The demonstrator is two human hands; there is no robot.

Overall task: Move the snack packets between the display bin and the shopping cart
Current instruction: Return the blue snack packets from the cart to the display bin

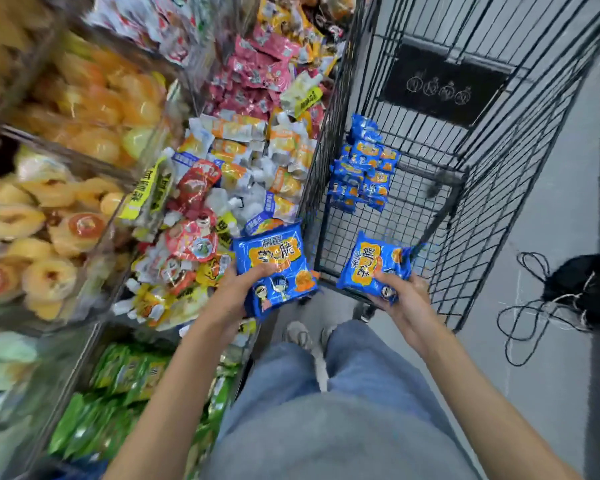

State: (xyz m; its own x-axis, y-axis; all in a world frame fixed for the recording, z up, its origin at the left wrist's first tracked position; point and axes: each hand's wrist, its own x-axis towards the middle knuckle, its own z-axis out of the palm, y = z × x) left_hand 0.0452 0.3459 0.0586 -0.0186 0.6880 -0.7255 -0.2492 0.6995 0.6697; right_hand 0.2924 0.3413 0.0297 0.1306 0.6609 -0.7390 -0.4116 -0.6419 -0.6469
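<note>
Two grips: left hand (238,292) holds left packet (274,251), right hand (404,294) right packet (368,258); tops point away.

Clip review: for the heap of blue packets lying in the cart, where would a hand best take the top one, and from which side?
From above, through the open top of the cart: its wire walls block the sides. The heap of blue packets lies loosely piled against the wall nearest the display bin, so pinch a top packet's free edge on the side away from that wall.
</note>
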